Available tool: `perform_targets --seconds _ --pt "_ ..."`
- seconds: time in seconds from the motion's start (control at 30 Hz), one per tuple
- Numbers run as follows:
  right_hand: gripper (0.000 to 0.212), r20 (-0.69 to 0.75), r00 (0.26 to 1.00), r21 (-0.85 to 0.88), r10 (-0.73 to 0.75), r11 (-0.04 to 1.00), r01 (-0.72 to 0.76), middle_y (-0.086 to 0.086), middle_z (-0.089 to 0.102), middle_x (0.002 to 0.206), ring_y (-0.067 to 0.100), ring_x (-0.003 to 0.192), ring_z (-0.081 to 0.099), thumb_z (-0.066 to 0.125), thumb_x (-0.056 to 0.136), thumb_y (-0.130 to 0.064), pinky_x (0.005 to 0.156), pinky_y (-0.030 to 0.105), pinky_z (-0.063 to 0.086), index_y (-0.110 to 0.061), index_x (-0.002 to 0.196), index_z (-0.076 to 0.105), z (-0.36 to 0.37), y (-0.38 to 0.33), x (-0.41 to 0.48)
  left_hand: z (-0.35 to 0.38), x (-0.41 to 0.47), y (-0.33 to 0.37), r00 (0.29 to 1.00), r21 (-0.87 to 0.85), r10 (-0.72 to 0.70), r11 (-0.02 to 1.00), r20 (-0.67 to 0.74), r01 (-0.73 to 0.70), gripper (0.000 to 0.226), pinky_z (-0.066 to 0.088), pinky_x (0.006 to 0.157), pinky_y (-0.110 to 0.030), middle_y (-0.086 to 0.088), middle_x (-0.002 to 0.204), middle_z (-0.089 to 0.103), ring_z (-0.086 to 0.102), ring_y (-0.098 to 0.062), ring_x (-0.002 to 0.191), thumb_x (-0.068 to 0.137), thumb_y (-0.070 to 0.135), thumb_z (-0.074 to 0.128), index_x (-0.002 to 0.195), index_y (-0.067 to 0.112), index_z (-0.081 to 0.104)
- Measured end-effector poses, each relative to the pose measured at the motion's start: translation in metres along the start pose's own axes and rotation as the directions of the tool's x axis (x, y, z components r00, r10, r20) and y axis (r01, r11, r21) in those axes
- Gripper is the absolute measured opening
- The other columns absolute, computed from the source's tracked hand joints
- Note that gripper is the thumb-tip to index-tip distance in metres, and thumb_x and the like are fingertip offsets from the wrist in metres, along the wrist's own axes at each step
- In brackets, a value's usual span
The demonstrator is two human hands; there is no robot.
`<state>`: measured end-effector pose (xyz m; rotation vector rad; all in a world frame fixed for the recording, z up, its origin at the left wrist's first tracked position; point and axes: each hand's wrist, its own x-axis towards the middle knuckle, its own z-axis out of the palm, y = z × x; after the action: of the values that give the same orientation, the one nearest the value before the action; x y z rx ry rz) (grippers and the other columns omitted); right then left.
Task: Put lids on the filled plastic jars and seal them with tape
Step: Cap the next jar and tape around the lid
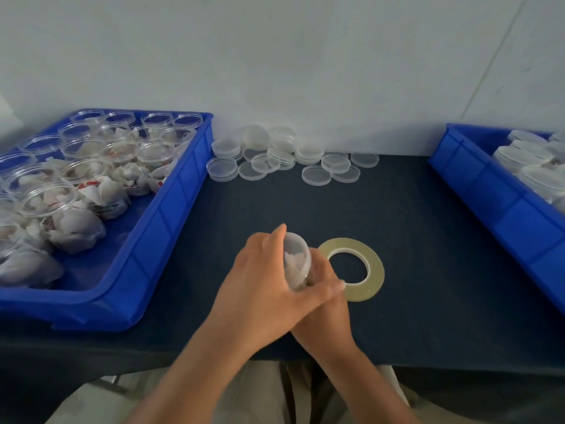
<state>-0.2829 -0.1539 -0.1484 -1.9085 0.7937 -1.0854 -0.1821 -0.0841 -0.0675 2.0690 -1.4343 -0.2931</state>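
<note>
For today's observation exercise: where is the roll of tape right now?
Head view: the tape roll lies flat on the dark table, right of centre, immediately right of the jar that the left hand grips.

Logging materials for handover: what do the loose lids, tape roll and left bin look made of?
Loose lids: seemingly clear glossy plastic; the dark tabletop shows through. Tape roll: pale yellowish translucent film wound in a flat ring. Left bin: likely opaque blue moulded plastic, ribbed walls, slight sheen.

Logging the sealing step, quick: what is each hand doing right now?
Left hand: grips the filled jar.
Right hand: cannot be told; its fingers are hidden behind the left hand and jar.
</note>
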Motion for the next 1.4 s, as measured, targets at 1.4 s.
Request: perform_targets --seconds 1.4 --pt "0.112 0.437 0.867 -0.503 0.239 0.864 0.015 -0.033 -0.008 0.169 -0.001 0.157 0.002 0.064 0.073 -0.089 0.122 0.030 0.017 -0.046 0.163 0.013 -0.075 0.027 0.019 0.005 0.001 -0.063 0.985 -0.242 0.088 0.962 -0.148 -0.123 0.118 0.041 0.088 -0.011 0.041 0.138 0.039 0.044 0.014 0.128 0.056 0.098 0.067 0.155 0.057 0.018"
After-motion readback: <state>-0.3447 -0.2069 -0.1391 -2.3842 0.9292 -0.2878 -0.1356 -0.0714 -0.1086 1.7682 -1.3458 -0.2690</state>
